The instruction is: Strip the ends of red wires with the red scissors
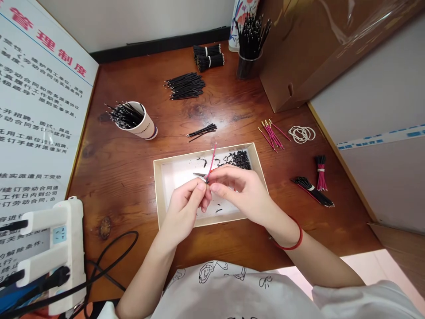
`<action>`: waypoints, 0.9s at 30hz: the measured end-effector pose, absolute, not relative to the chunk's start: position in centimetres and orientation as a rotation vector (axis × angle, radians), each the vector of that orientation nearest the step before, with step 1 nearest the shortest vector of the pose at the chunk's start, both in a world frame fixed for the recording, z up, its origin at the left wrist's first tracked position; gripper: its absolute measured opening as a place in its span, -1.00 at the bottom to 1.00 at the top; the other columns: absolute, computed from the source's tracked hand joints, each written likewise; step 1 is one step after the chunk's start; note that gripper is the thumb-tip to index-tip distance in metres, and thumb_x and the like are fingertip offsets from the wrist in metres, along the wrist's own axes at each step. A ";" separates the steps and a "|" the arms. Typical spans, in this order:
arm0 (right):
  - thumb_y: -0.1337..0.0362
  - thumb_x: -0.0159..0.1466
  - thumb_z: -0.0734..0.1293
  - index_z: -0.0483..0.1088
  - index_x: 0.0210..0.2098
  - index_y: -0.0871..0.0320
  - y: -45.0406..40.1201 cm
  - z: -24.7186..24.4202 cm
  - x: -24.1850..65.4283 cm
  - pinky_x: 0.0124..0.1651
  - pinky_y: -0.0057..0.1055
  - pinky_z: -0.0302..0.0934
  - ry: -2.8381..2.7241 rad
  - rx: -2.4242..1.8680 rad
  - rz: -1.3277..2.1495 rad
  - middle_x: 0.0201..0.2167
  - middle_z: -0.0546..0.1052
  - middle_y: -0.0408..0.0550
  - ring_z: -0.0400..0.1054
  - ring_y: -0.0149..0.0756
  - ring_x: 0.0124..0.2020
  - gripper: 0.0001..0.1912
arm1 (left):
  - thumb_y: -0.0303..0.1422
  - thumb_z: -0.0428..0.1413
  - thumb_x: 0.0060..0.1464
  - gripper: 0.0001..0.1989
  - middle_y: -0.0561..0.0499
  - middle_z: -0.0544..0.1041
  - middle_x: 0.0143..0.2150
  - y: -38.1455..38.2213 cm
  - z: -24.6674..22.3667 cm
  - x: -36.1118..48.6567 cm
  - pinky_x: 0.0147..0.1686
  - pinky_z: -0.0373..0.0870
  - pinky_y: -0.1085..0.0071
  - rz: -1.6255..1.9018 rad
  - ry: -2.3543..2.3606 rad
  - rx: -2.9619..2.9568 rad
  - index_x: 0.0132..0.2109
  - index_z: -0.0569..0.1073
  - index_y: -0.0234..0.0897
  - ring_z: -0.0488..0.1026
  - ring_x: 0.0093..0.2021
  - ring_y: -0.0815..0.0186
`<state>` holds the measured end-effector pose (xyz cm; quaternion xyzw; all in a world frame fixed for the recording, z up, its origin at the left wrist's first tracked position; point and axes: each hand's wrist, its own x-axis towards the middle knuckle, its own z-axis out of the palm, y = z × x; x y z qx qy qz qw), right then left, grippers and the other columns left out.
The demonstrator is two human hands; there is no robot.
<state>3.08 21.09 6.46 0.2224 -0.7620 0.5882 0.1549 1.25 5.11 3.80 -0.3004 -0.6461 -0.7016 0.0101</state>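
Observation:
Over a shallow white box, my left hand pinches a thin red wire near its dark lower end, and the wire stands up from the fingertips. My right hand is closed beside it, its fingertips nearly meeting those of the left. A slim pointed metal blade sticks out leftward by the right fingers; the rest of that tool is mostly hidden by the hand. Small black scraps are heaped in the box's far right corner, with a few strewn on its floor.
Behind the box lie loose black wires, a larger pile and banded bundles. A paper cup and a clear cup hold black wires. Right: red wires, rubber bands, tied bundles. Left: power strip.

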 end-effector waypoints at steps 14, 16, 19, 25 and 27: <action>0.37 0.37 0.19 0.27 -0.38 0.11 21.4 6.6 3.4 -0.45 -0.49 0.14 -2.291 0.938 0.894 -0.57 0.39 -0.23 0.20 -0.47 -0.57 -0.83 | -0.15 -0.08 0.33 -0.59 0.07 0.32 -0.53 4.7 3.6 1.4 -0.41 0.24 0.42 -2.034 -2.136 -1.024 -0.45 0.32 -0.25 0.27 -0.47 0.37; 0.39 0.37 0.19 0.24 -0.39 0.10 21.3 6.4 3.3 -0.44 -0.48 0.15 -2.237 0.968 0.757 -0.56 0.40 -0.22 0.21 -0.46 -0.57 -0.81 | -0.12 -0.09 0.33 -0.58 0.08 0.32 -0.51 4.8 3.6 1.3 -0.41 0.23 0.43 -2.038 -2.155 -1.006 -0.44 0.31 -0.25 0.26 -0.46 0.37; 0.40 0.37 0.18 0.21 -0.42 0.10 21.3 6.3 3.1 -0.44 -0.46 0.14 -2.187 0.986 0.621 -0.57 0.41 -0.20 0.22 -0.44 -0.56 -0.78 | -0.09 -0.01 0.29 -0.58 0.11 0.26 -0.54 5.0 3.5 1.3 -0.48 0.18 0.44 -2.058 -2.150 -0.998 -0.47 0.29 -0.24 0.20 -0.50 0.39; 0.41 0.30 0.24 0.20 -0.45 0.09 21.5 6.6 3.6 -0.57 -0.55 0.10 -2.081 1.031 0.781 -0.65 0.34 -0.29 0.17 -0.53 -0.66 -0.79 | -0.12 0.08 0.23 -0.51 0.16 0.07 -0.64 5.9 3.3 2.2 -0.60 -0.01 0.46 -2.464 -1.838 -0.994 -0.58 0.19 -0.25 -0.02 -0.60 0.45; 0.41 0.28 0.26 0.23 -0.46 0.08 21.5 6.6 3.8 -0.59 -0.57 0.11 -2.034 1.008 0.813 -0.68 0.34 -0.32 0.17 -0.54 -0.68 -0.80 | -0.15 0.12 0.21 -0.48 0.19 0.00 -0.65 6.6 3.4 2.8 -0.63 -0.07 0.48 -2.639 -1.674 -0.962 -0.60 0.12 -0.26 -0.11 -0.62 0.49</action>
